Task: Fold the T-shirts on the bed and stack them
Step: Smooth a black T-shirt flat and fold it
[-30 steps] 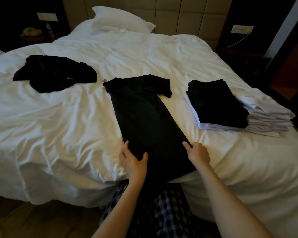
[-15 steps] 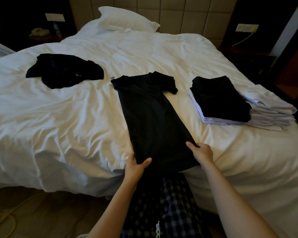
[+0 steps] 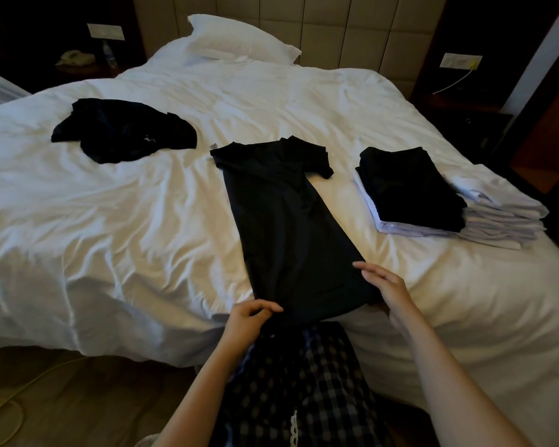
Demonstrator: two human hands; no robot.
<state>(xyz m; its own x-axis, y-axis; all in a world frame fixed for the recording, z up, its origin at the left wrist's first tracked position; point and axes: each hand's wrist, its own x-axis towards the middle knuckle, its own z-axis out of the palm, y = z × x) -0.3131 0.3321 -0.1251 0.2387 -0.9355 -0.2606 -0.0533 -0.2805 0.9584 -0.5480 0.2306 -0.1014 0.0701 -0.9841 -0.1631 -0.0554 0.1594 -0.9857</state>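
A black T-shirt [image 3: 284, 221] lies folded lengthwise into a narrow strip down the middle of the white bed [image 3: 142, 221], its collar end far from me. My left hand [image 3: 249, 317] pinches the hem's left corner at the bed's near edge. My right hand [image 3: 384, 285] holds the hem's right corner with fingers extended along the cloth. A crumpled black T-shirt [image 3: 123, 133] lies at the left. A stack of folded shirts [image 3: 410, 188], black on top of white, sits at the right.
A white pillow [image 3: 239, 40] rests by the padded headboard. More folded white garments [image 3: 504, 217] lean against the stack's right side. A yellow cable [image 3: 10, 404] runs over the wooden floor at the lower left. My checked trousers show below the hem.
Both hands slid down the strip to its hem corners. My left hand went from lying flat on the cloth to pinching the corner. The view shifted slightly.
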